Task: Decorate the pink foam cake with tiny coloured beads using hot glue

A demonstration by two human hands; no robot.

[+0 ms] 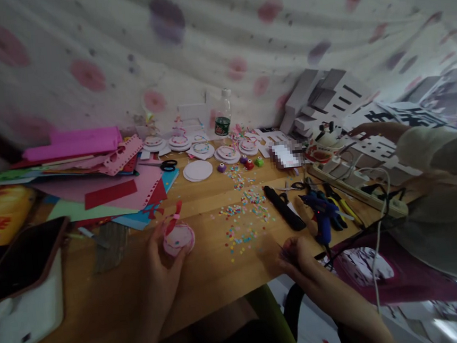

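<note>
The scattered paper dots [242,210] are thin, flat and round, in many colors, on the smooth wooden table [219,295]. Left of the dots is a pile of colored paper [110,187], flat and crisp, with a shiny pink roll [72,143] on its far side. Behind the dots, 1 clear plastic bottle [222,116] with a green label stands upright. Behind and to the left of the dots, white paper circles [197,170] lie flat, with black scissors [169,165] farther left. Right of the dots lie a long black case [283,208] and a hard blue glue gun [322,217]. Farther right, another person's pale sleeve [430,148] looks soft and wrinkly.

The small pink round piece [179,241] is left of the dots, on their near side. It has a pale top, a wavy pink edge and a tiny blue spot. A bent red strip [172,219] stands up from it.

The left hand [164,257] pinches the pink piece between its thumb and fingers. The right hand [298,259], right of the dots and nearer, has its fingers bunched around a dark bit [287,253], too blurry to name.
</note>
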